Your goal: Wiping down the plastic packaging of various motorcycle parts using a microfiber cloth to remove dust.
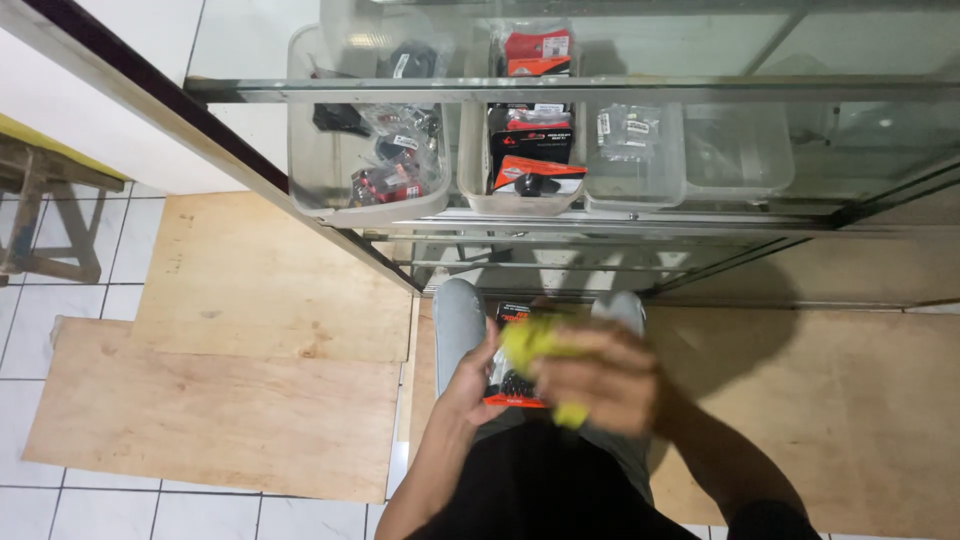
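My left hand [475, 382] grips a small red-and-black packaged part [508, 385] by its left edge, held low in front of my grey trouser legs. My right hand [600, 378] is blurred with motion and is closed on a yellow-green cloth [535, 340], which lies over the face of the package. The cloth covers most of the package, so only its top and lower-left corners show.
A glass display cabinet [600, 90] stands ahead, holding clear plastic bins [365, 210] of similar packaged parts. Plywood sheets [220, 400] lie over the white tiled floor. A wooden bench [45, 215] stands at the left.
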